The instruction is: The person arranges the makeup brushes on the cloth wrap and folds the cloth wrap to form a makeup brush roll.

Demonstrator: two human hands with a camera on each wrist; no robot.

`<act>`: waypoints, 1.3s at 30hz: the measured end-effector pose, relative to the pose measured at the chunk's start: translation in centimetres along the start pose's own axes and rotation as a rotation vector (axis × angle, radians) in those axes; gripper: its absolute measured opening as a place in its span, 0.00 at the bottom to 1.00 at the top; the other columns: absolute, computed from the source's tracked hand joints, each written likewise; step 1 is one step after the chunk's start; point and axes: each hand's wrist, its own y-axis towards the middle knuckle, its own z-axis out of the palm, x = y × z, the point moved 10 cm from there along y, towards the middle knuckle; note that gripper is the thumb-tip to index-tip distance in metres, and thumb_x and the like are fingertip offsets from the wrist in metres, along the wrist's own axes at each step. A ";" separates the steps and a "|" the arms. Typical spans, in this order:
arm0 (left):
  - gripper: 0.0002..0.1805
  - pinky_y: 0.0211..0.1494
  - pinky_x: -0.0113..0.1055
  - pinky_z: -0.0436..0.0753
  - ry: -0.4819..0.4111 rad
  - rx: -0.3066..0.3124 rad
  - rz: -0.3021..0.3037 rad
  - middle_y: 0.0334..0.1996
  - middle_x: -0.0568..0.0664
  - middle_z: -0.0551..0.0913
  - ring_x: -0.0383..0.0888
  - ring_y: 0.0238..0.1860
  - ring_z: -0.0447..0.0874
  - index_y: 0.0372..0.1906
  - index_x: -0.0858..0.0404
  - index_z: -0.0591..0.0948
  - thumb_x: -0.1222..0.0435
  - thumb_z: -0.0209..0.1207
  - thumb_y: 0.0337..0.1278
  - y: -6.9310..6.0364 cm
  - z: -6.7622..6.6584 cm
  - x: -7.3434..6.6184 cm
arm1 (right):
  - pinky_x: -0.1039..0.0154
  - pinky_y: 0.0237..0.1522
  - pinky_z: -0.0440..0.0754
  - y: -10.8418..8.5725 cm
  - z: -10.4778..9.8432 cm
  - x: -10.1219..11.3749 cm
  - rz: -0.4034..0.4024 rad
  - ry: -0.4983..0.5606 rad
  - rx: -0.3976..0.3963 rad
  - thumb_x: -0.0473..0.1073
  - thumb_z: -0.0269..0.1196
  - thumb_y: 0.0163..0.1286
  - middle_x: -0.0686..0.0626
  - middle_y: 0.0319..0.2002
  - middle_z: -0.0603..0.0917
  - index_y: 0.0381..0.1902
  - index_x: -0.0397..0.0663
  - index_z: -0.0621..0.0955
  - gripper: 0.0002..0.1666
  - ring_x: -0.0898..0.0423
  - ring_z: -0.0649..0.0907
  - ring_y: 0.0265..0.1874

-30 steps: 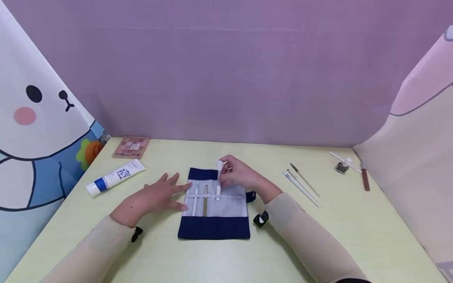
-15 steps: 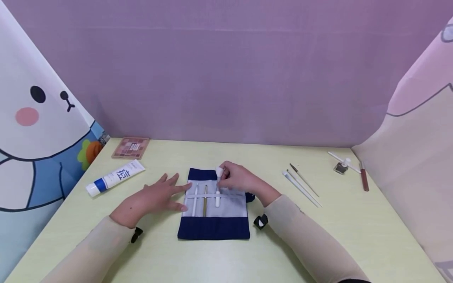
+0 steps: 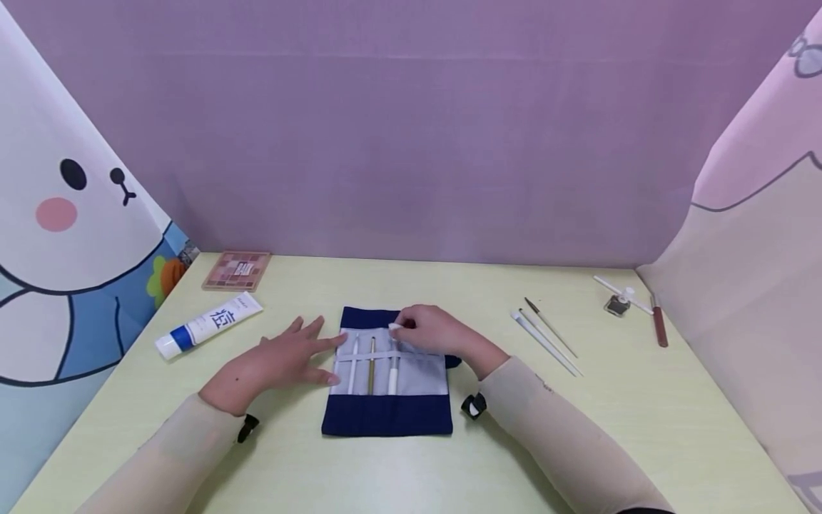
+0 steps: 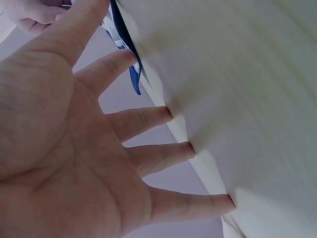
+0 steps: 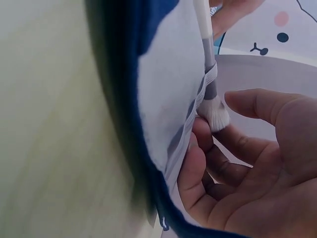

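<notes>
A navy and grey brush roll (image 3: 385, 415) lies unrolled on the table. My left hand (image 3: 279, 357) has its fingers spread, with the thumb and index finger touching the roll's left edge. At the upper middle of the roll, my right hand (image 3: 433, 330) pinches a makeup brush (image 3: 393, 378) near its head. That brush runs under the elastic strap, its white handle reaching the navy pocket. White bristles (image 5: 215, 116) show between thumb and curled fingers in the right wrist view. Beside it, a slim white brush (image 3: 354, 368) and a gold-handled one (image 3: 372, 371) sit under the strap.
To the right lie several loose slim brushes (image 3: 546, 344). Farther right are a small dark jar (image 3: 618, 305), a white stick (image 3: 604, 283) and a brown-handled tool (image 3: 660, 325). A white and blue tube (image 3: 212, 325) and a pink palette (image 3: 236, 270) lie at the left.
My right hand has moved down toward me, sliding the makeup brush under the strap until its handle end meets the navy pocket. The left hand has stayed in place.
</notes>
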 end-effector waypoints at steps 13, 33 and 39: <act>0.46 0.62 0.94 0.58 -0.003 0.002 0.010 0.86 0.70 0.51 0.83 0.83 0.44 0.83 0.43 0.67 0.35 0.66 0.63 -0.2 -0.1 -0.3 | 0.67 0.22 0.65 -0.4 1.2 0.7 -0.030 -0.048 0.059 0.58 0.54 0.86 0.60 0.13 0.63 0.14 0.57 0.68 0.34 0.61 0.65 0.15; 0.47 0.60 0.95 0.57 0.008 -0.002 0.017 0.86 0.71 0.50 0.84 0.82 0.44 0.83 0.42 0.66 0.35 0.66 0.62 -0.1 0.0 -0.1 | 0.57 0.48 0.83 -2.8 -4.5 0.0 -0.038 -0.037 -0.072 0.57 0.57 0.85 0.47 0.52 0.91 0.60 0.51 0.87 0.23 0.57 0.84 0.42; 0.47 0.60 0.95 0.57 0.002 -0.002 0.019 0.86 0.71 0.50 0.84 0.82 0.44 0.83 0.42 0.66 0.35 0.66 0.62 -0.2 -0.1 -0.2 | 0.57 0.47 0.86 -3.7 -6.5 -1.8 -0.024 0.032 -0.145 0.56 0.57 0.84 0.47 0.53 0.89 0.61 0.52 0.85 0.21 0.51 0.88 0.44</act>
